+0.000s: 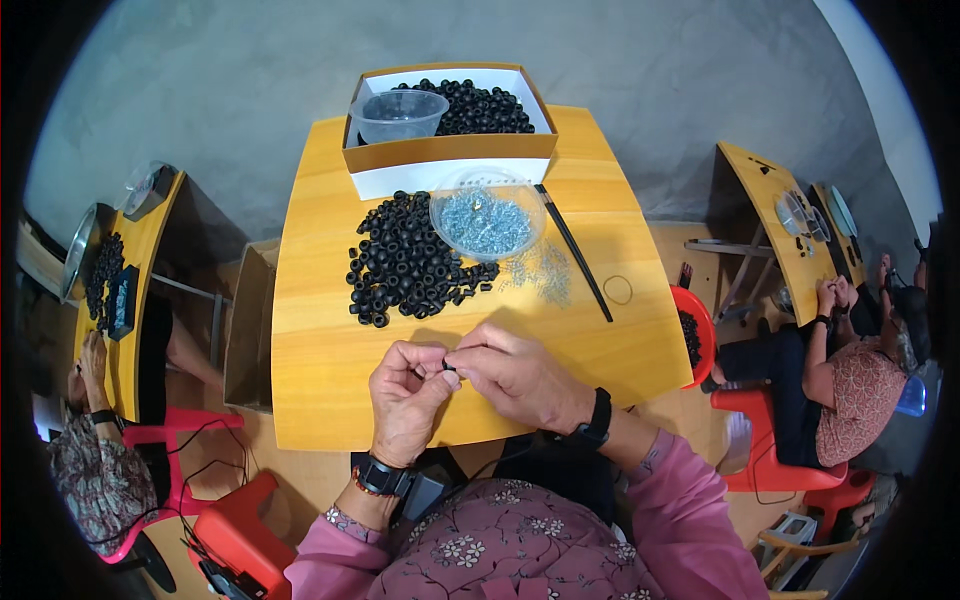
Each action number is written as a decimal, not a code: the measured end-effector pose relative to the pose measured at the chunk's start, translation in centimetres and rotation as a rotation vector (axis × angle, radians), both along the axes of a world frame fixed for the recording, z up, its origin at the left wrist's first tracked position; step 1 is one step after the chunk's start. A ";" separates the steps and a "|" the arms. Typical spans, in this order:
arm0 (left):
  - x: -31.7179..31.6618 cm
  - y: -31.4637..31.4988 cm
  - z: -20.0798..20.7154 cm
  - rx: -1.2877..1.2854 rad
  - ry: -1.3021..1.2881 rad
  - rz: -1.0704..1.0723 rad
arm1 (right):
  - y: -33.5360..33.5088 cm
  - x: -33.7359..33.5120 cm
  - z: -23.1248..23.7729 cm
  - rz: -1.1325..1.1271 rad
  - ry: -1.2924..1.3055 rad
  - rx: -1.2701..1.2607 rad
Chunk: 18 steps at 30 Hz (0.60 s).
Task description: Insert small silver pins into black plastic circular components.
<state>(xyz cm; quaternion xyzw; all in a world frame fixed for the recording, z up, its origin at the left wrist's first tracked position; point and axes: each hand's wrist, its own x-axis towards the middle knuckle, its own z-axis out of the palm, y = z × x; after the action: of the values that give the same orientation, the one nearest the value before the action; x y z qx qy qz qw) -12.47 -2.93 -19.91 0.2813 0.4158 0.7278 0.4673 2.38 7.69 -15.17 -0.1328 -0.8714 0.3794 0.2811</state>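
Note:
My left hand (405,405) and my right hand (522,378) meet above the table's near part, fingertips almost touching. Between them they pinch a small black ring-like piece (448,367), mostly covered by the fingers. Beyond my hands spreads a pile of black, hollow round pieces (400,255). Right of the pile is a clear plastic bowl (437,222) of tiny silvery-blue parts (485,222); their exact kind is too small to tell. More loose silvery parts (540,275) lie beside the bowl.
A brown-rimmed box (450,147) at the table's far edge holds black pieces and a clear tub (400,117). A black rod (575,250) and a rubber band (618,290) lie right. A red basin (703,330) stands beside the table. People work at tables on both sides.

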 end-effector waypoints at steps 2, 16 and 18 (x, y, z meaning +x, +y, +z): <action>-0.1 0.0 0.2 -0.001 -0.012 -0.015 | 0.0 0.1 -0.3 -0.006 0.013 -0.012; 0.2 -0.1 0.3 -0.048 0.079 0.050 | 3.5 -2.5 -1.5 -0.260 -0.059 0.194; 0.3 0.0 0.4 -0.039 0.068 0.052 | 3.7 -2.9 -1.7 -0.222 -0.172 0.223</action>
<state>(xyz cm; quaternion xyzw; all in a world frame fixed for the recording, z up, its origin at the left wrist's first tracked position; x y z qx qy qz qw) -12.17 -2.96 -19.51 0.2859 0.4526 0.7216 0.4391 -0.49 11.37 -16.84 -0.2281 -0.9089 0.2343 0.2588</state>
